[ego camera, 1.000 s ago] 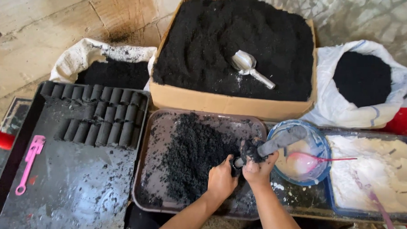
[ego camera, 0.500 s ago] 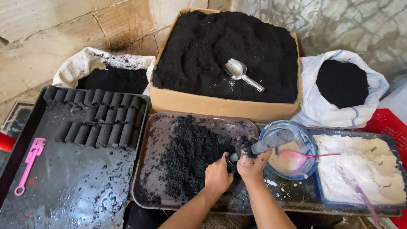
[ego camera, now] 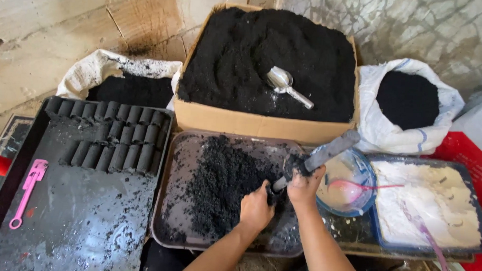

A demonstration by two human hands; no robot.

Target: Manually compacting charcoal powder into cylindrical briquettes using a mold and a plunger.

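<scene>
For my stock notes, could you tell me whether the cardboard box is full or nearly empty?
Full: black powder heaps to the cardboard box rim.

Single head view; steeply downward, close over the tray [ego camera: 170, 170]

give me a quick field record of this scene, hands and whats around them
left hand: closed round the lower end of a grey tube
right hand: gripping the tube higher up
middle tray: heap of black powder
left tray: rows of black cylinders, pink tool
behind: cardboard box of black powder with metal scoop, two white sacks
right: blue bowl with pink spoon, tray of white powder
</scene>
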